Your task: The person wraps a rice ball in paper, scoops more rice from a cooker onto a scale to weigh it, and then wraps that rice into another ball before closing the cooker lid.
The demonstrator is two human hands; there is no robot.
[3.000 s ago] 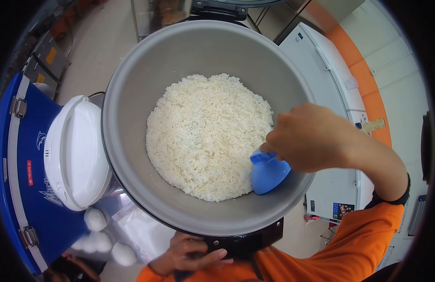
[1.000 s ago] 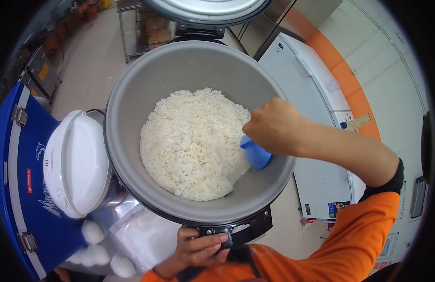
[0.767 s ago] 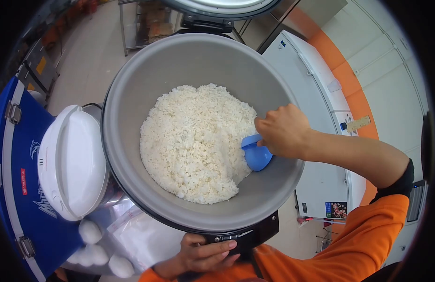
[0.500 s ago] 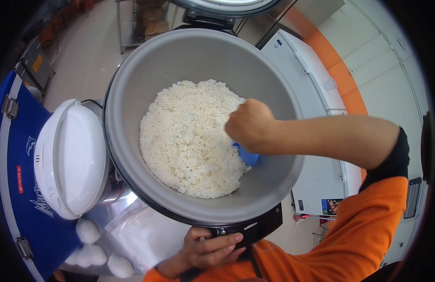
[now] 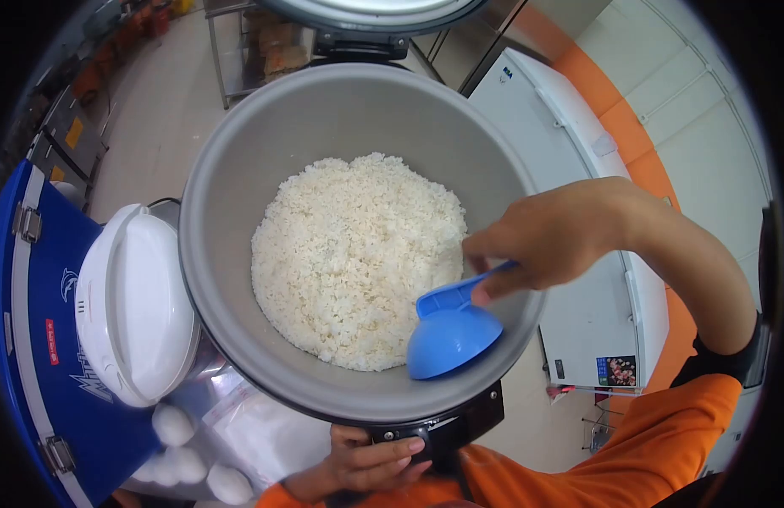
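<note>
A mound of cooked white rice lies in the grey pot of a large rice cooker. My right hand grips the handle of a blue rice scoop at the pot's right side. The scoop's rounded back faces me, beside the right edge of the rice, so its inside is hidden. At the bottom, my left hand is closed on the black front part of the cooker, with its fingers over it.
On the left stand a white lidded container and a blue cooler box. Several white rounded lumps and clear plastic sheets lie on the metal table. A white chest freezer is at the right; the cooker's raised lid is behind.
My right hand has drawn back from the rice toward the lower right, and the scoop has turned so its rounded back shows. My left hand stays on the cooker's front.
</note>
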